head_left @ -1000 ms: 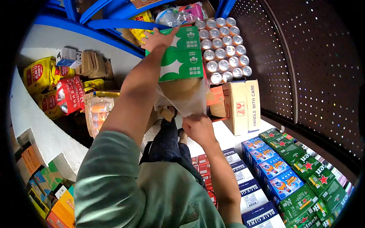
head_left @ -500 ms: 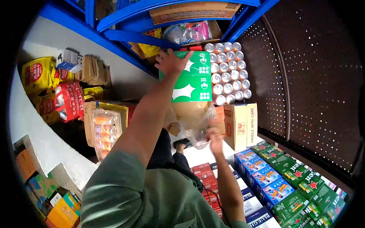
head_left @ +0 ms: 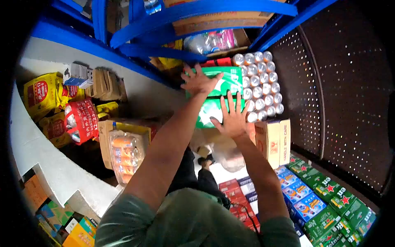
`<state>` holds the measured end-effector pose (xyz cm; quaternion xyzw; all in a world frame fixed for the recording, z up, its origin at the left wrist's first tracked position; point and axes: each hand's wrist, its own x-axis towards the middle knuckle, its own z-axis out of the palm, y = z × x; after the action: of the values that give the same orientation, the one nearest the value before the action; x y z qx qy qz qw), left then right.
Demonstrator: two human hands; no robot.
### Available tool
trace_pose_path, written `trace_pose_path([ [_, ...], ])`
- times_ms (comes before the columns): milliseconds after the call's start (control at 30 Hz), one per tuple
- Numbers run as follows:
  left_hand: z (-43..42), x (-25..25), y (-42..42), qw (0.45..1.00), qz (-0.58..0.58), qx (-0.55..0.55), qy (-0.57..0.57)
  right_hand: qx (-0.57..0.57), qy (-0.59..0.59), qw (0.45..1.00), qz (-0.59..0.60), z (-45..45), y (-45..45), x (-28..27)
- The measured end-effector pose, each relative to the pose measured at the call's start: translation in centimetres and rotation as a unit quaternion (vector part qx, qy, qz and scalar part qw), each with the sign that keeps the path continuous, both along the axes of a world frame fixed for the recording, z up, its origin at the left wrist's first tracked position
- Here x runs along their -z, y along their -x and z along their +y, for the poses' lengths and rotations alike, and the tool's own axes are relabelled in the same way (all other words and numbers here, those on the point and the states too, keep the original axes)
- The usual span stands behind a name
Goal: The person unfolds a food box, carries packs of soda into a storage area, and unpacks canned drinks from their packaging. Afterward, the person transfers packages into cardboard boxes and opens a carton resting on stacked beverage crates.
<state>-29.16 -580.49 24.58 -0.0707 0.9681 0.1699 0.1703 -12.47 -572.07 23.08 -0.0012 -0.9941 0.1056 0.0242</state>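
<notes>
With the pack of cans [head_left: 263, 84] as landmark, the far green carton [head_left: 231, 75] and near green carton [head_left: 209, 110] lie just to its left, seemingly against it. The left hand [head_left: 200, 81] spreads wide over the far carton's left part; the right hand [head_left: 235, 121] lies wide-fingered on the near carton, beside the cans' near corner. Neither hand closes around anything; how hard they press cannot be told. Uneven pressure could tilt or slide the cartons, a sideways push could shift the cans, and loose clear plastic [head_left: 232, 161], nearer the wearer than the cans, might snag.
</notes>
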Motion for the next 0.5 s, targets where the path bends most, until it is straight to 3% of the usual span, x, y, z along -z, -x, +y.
trace_pose_path([
  [167,0.0,0.5,0.5,1.0,-0.017,0.013,-0.017,-0.025,-0.033,0.984,-0.175,-0.4,-1.3,-2.2],
  [233,-0.2,0.2,0.7,0.999,-0.029,0.022,-0.038,-0.091,-0.082,0.964,-0.237,-0.3,-1.3,-4.3],
  [300,-0.3,0.3,0.7,0.998,-0.035,0.033,-0.031,-0.156,-0.133,0.954,-0.22,0.9,-2.0,-4.0],
  [433,-0.4,0.3,0.9,0.997,-0.049,0.042,-0.032,-0.207,-0.099,0.953,-0.2,1.3,-0.9,-0.9],
  [500,-0.7,0.8,1.0,0.998,-0.035,0.055,-0.027,-0.2,-0.087,0.961,-0.169,1.1,-0.4,-3.7],
])
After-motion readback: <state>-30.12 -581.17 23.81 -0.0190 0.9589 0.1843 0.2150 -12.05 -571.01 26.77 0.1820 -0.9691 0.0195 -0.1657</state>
